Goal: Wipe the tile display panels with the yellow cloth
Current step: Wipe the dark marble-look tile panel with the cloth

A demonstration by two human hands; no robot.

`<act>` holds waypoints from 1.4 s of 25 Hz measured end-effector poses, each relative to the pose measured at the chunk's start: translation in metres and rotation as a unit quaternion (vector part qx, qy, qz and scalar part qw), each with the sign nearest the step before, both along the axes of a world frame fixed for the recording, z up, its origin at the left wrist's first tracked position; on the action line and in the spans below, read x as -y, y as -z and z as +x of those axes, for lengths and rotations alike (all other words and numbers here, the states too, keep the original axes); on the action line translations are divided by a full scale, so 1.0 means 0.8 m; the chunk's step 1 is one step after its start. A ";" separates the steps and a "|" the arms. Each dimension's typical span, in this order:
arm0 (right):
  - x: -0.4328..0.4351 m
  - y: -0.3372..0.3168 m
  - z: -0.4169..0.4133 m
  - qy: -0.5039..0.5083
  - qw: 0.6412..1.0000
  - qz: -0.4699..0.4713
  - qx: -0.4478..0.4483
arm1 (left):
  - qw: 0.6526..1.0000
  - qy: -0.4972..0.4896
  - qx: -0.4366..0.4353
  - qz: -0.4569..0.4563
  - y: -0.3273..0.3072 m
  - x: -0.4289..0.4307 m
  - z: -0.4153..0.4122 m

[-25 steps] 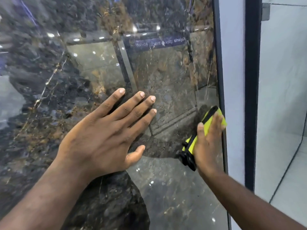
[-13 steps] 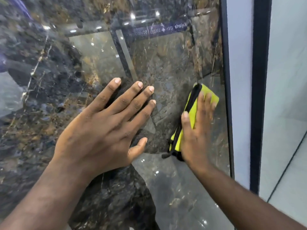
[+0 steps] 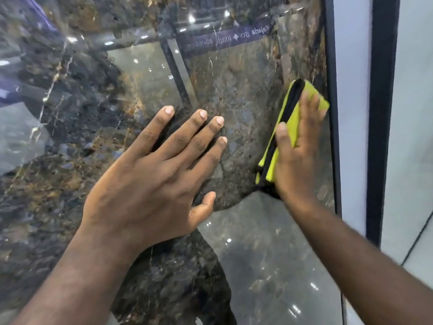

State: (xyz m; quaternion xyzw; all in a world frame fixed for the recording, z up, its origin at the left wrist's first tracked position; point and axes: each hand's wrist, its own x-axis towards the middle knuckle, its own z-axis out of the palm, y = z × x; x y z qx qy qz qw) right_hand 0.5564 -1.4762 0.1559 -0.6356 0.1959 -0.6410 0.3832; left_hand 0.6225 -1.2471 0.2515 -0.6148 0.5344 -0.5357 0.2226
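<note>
Upper centre: you see a reflected purple banner [image 3: 225, 39], its pale lettering reversed and only partly legible, with bright light spots [image 3: 191, 18] mirrored above it. To your right: a white vertical strip [image 3: 351, 113], then a dark vertical bar [image 3: 382, 113] touching it. Beyond the bar: a pale surface [image 3: 414, 137], possibly wall or floor tiling, crossed low down by a thin dark line [image 3: 419, 238].

cloth [image 3: 293, 127]: yellow with a black edge
tile panel [image 3: 246, 102]: dark marbled grey, brown, gold veins
frame [image 3: 382, 113]: black
</note>
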 end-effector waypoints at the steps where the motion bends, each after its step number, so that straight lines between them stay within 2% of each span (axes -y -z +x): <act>1: 0.023 0.002 -0.001 0.004 1.000 0.021 0.023 | 1.000 0.001 0.000 0.001 0.000 0.001 0.001; 3: 0.022 0.042 -0.001 0.003 0.996 0.082 0.023 | 1.000 -0.004 0.006 -0.003 0.001 -0.001 0.002; 5: -0.021 0.085 -0.004 -0.001 0.995 0.102 -0.022 | 1.000 -0.006 0.010 -0.005 0.002 -0.002 0.000; 8: -0.048 0.057 -0.008 -0.058 0.997 -0.024 -0.049 | 1.000 -0.003 0.003 -0.001 0.000 0.001 -0.001; 11: 0.002 0.005 -0.006 -0.017 0.992 -0.117 -0.040 | 1.000 -0.005 0.008 -0.007 0.001 0.000 0.001; 13: 0.035 0.023 -0.004 0.034 0.997 -0.064 -0.014 | 1.000 -0.002 0.012 -0.006 0.001 -0.001 0.000; 15: 0.009 0.060 -0.003 0.029 0.996 0.084 -0.026 | 1.000 -0.005 0.009 -0.009 0.002 -0.001 -0.001; 16: -0.017 0.076 -0.002 0.006 0.992 0.122 -0.038 | 1.000 -0.010 0.009 -0.011 0.004 -0.002 -0.001; 17: -0.046 0.083 -0.003 -0.019 0.992 0.113 -0.056 | 1.000 -0.015 0.012 -0.014 0.005 -0.004 -0.002; 19: -0.066 0.064 -0.010 -0.057 0.995 -0.003 -0.086 | 1.000 -0.015 0.013 -0.014 0.003 -0.002 -0.005; 22: -0.004 0.008 -0.026 -0.045 0.980 -0.109 -0.161 | 1.000 -0.022 0.000 -0.012 0.003 0.000 -0.006; 24: 0.029 0.010 -0.045 -0.041 0.979 -0.081 -0.182 | 1.000 -0.023 0.003 -0.013 0.004 0.001 -0.004; 26: -0.001 0.037 -0.059 -0.059 0.977 -0.007 -0.206 | 1.000 -0.022 0.003 -0.016 0.006 0.001 -0.004; 27: -0.034 0.051 -0.064 -0.086 0.975 0.008 -0.203 | 1.000 -0.020 0.001 -0.020 0.006 0.000 -0.005; 29: -0.090 0.061 -0.064 -0.119 0.972 -0.030 -0.201 | 0.999 -0.022 0.000 -0.025 0.006 0.000 -0.007; 32: -0.071 0.026 -0.060 -0.124 0.974 -0.056 -0.179 | 0.999 -0.021 -0.004 -0.031 0.006 0.001 -0.008; 35: -0.034 0.021 -0.058 -0.040 0.993 -0.038 -0.105 | 0.999 -0.026 -0.001 -0.040 0.007 -0.001 -0.008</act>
